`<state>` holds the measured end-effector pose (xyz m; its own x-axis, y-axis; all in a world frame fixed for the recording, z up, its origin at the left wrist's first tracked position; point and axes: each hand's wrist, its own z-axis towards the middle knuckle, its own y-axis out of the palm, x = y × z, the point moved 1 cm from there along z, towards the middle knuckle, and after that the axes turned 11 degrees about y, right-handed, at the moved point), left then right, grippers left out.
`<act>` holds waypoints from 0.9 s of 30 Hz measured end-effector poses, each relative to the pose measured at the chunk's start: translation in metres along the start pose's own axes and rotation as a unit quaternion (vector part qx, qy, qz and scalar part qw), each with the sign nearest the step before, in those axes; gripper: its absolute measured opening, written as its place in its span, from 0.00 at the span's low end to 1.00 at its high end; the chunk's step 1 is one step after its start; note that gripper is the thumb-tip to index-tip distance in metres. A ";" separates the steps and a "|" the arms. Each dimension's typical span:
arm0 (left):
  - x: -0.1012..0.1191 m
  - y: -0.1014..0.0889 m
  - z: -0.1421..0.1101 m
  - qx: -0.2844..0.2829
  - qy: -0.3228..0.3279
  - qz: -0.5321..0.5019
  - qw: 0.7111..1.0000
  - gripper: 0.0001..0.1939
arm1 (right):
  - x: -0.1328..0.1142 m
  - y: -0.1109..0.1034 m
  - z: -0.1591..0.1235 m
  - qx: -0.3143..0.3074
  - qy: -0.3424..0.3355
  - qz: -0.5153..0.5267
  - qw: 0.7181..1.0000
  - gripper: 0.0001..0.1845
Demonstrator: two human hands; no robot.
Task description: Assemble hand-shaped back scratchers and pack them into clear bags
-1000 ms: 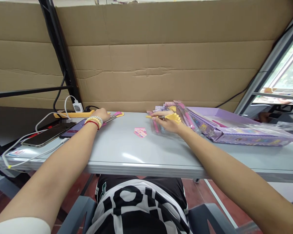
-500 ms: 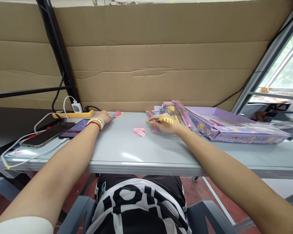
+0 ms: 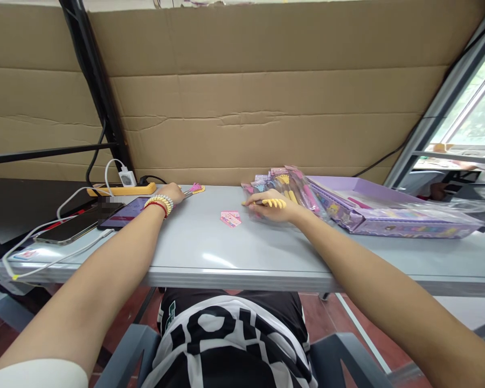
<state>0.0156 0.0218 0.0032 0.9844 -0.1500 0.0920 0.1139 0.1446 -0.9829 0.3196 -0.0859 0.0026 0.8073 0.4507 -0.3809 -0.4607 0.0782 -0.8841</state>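
In the head view my left hand rests at the back left of the table, closed by the shafts of pens with pink and yellow hand-shaped toppers; its fingertips are partly hidden. My right hand grips a pen with a yellow hand-shaped topper, the topper lying over the back of the hand. Just behind that hand is a heap of similar pens in clear plastic bags. Between the hands lie small pink printed cards.
A purple open box with clear plastic on it stands to the right. At left are two phones, white cables and a yellow power strip. Cardboard walls the back of the table.
My right hand has shifted very slightly, and the yellow topper has swung a little to the left. My left hand has stayed nearly still.
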 end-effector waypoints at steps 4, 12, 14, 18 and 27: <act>0.001 -0.001 0.000 -0.011 -0.007 0.004 1.000 0.17 | -0.005 -0.002 -0.001 -0.030 0.005 -0.017 0.999 0.13; 0.002 -0.002 -0.002 -0.019 0.026 0.004 0.999 0.15 | -0.012 -0.003 -0.004 -0.055 0.033 -0.090 0.994 0.14; 0.002 -0.002 -0.002 -0.021 0.038 0.002 0.999 0.15 | -0.013 -0.003 -0.004 -0.062 0.041 -0.090 0.993 0.14; 0.002 -0.001 -0.002 -0.006 0.048 -0.010 0.999 0.16 | -0.015 -0.004 -0.005 -0.068 0.047 -0.082 0.993 0.14; 0.006 -0.001 -0.004 -0.005 0.084 -0.011 0.996 0.19 | -0.015 -0.004 -0.004 -0.071 0.047 -0.093 0.992 0.15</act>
<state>0.0204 0.0166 0.0036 0.9449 -0.3157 0.0870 0.1337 0.1293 -0.9826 0.3110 -0.0965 0.0112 0.9071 0.3549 -0.2261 -0.2503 0.0232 -0.9679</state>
